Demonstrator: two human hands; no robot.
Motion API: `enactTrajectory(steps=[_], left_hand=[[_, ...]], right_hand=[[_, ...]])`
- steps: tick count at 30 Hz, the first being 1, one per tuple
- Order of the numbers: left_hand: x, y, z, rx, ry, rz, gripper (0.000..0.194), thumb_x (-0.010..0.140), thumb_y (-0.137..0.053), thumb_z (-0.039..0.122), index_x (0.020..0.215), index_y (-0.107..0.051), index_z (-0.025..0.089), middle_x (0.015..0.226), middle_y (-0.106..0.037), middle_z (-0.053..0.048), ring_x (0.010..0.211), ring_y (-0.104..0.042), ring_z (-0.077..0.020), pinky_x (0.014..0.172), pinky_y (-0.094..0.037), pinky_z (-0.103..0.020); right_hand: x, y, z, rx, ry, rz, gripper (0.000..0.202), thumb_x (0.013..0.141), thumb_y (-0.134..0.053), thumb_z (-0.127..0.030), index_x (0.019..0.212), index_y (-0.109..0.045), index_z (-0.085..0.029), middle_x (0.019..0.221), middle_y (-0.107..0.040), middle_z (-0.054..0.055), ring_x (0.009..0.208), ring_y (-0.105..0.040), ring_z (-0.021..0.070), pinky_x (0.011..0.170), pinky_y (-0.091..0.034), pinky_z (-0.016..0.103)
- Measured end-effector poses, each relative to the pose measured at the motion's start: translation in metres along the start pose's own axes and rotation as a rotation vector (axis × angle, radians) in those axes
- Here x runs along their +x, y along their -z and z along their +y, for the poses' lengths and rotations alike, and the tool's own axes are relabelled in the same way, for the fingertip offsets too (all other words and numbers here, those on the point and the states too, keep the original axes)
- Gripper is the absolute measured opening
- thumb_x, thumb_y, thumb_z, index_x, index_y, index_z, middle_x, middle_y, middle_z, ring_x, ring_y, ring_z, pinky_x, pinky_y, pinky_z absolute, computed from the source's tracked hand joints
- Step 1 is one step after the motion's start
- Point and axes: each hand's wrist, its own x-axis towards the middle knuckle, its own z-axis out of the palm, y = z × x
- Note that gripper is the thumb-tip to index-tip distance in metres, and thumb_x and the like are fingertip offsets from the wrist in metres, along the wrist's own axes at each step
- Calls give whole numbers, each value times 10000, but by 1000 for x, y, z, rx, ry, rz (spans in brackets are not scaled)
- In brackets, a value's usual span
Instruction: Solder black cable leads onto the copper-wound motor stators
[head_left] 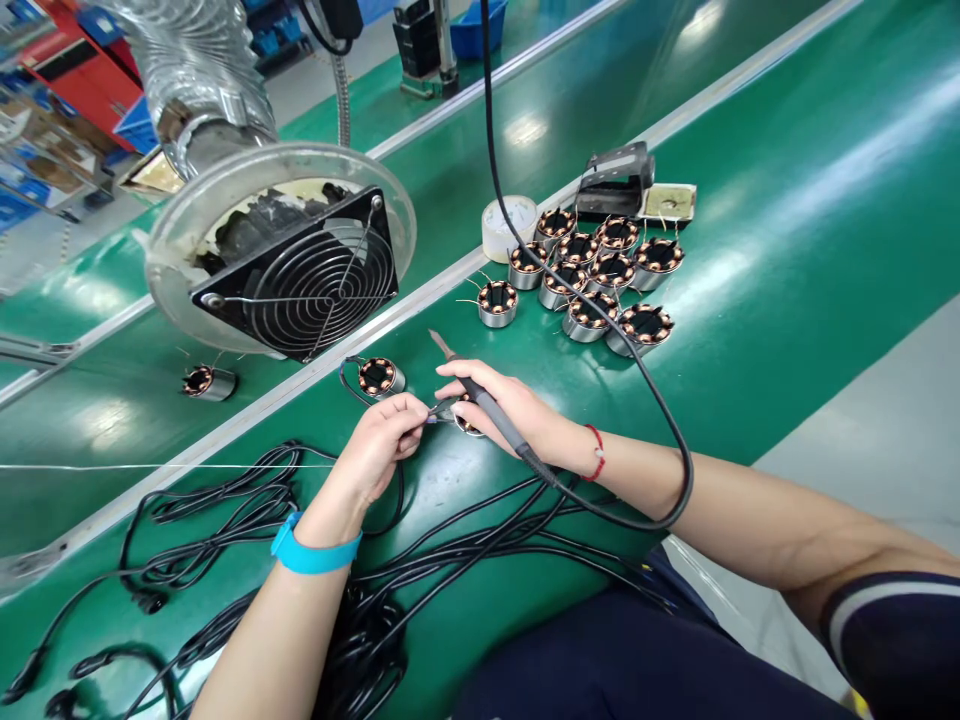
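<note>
A soldering iron lies in my right hand, its tip pointing up and left, its black cord looping over my forearm. My left hand pinches the end of a dark cable beside a motor stator, which is partly hidden under my right hand. Just above my left hand, another stator with a dark lead stands on the green bench. A single stator with loose copper wire ends sits beyond the iron's tip.
Several stators, a tape roll and an iron stand are at the back right. A fume extractor fan hangs at upper left. Black cables cover the lower left. One stator lies tipped behind the metal rail.
</note>
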Motion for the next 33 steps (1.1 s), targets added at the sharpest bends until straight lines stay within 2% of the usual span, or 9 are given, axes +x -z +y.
enactTrajectory(steps=[2,5,13,18,23,27,33], left_hand=[[-2,-2,0,15,-24,-3,276,565,-742,313,596,-530,138,457,-413,67,388,-276,-10,413,-105,-166],[-5,-4,0,48,-44,-21,252,577,-723,296,588,-527,138,461,-407,67,404,-281,-14,420,-135,-167],[-4,-2,-6,135,-107,-46,243,645,-709,324,639,-554,136,520,-426,56,459,-302,-30,449,-183,-183],[-4,0,-8,170,-105,-67,271,668,-715,356,657,-560,135,526,-417,57,465,-293,-34,461,-187,-192],[-5,3,-5,192,-74,-97,289,674,-715,377,658,-550,140,531,-415,59,463,-283,-35,464,-179,-197],[-7,1,0,224,-73,-107,297,681,-707,386,657,-540,141,549,-427,54,476,-298,-37,470,-191,-198],[-9,-2,1,228,-44,-110,315,669,-708,400,649,-526,144,546,-424,55,464,-282,-34,461,-167,-201]], right_hand=[[4,-1,-1,159,-98,-32,332,893,-478,-216,1224,-456,-204,905,-642,9,631,-548,105,610,-481,257],[9,2,-4,255,-119,-39,320,877,-523,-243,1185,-464,-177,814,-600,-15,654,-542,101,630,-477,243],[8,8,-7,86,-79,-151,325,875,-493,-171,1195,-509,-223,789,-577,-29,613,-517,93,587,-459,234],[6,6,-6,133,-14,-112,367,876,-531,-174,1239,-481,-195,828,-592,-20,724,-567,105,724,-496,269],[5,6,-2,134,-12,-119,377,874,-533,-163,1245,-484,-206,830,-610,-26,682,-558,92,666,-488,244],[4,11,0,107,46,-154,437,847,-522,-116,1272,-463,-196,897,-623,-6,754,-585,95,707,-491,243],[3,6,-1,103,33,-58,390,828,-545,-121,1209,-517,-197,798,-603,-37,667,-566,79,661,-484,221]])
